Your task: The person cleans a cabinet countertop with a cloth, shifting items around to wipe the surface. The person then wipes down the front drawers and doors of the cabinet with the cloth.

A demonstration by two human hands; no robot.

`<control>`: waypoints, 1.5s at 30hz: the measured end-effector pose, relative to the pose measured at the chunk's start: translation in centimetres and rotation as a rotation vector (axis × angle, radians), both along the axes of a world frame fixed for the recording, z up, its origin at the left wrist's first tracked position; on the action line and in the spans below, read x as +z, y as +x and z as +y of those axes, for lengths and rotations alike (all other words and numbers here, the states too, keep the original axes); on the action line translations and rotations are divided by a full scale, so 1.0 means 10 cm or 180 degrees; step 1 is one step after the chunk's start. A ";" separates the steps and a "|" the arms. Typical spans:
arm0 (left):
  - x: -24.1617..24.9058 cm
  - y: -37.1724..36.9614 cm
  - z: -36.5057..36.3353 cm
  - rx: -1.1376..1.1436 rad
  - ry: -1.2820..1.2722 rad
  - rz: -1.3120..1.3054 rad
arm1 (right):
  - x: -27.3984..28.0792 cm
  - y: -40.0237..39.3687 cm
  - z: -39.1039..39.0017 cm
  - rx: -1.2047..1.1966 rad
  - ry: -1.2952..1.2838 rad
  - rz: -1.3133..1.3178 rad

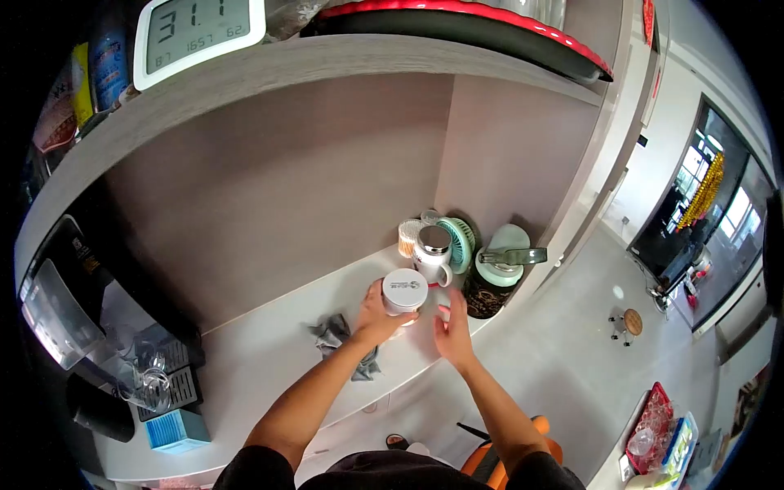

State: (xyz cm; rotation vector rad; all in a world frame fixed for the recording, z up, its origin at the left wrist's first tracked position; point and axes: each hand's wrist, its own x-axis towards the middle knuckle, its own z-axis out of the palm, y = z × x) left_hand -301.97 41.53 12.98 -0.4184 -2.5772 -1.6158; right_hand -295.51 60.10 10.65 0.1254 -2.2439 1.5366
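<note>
Jar [405, 290] in left hand [374, 317], right hand [454, 333] near

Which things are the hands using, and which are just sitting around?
Being used:
white-lidded jar, in the left hand; right hand open nearby
grey cloth, maybe, beside the left forearm

Just sitting around, it seems:
white mug
green-lidded jar
blue box
digital display
</note>
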 end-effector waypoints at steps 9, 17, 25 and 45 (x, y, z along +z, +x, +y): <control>0.02 -0.16 -0.14 0.0213 0.0409 -0.0154 | -0.10 -0.87 0.03 -0.0525 -0.1301 -0.0627; 0.11 -0.01 -1.06 0.0953 0.0913 0.0444 | -0.13 -0.91 -0.27 0.0316 -0.1429 -0.0550; -0.07 0.33 -2.03 0.1964 0.0590 0.0890 | 0.29 -0.98 -1.41 0.1958 -0.1609 -0.1042; -0.45 0.74 -2.35 0.2543 0.0247 0.1000 | -0.01 -0.81 -2.04 0.1917 -0.0237 -0.0454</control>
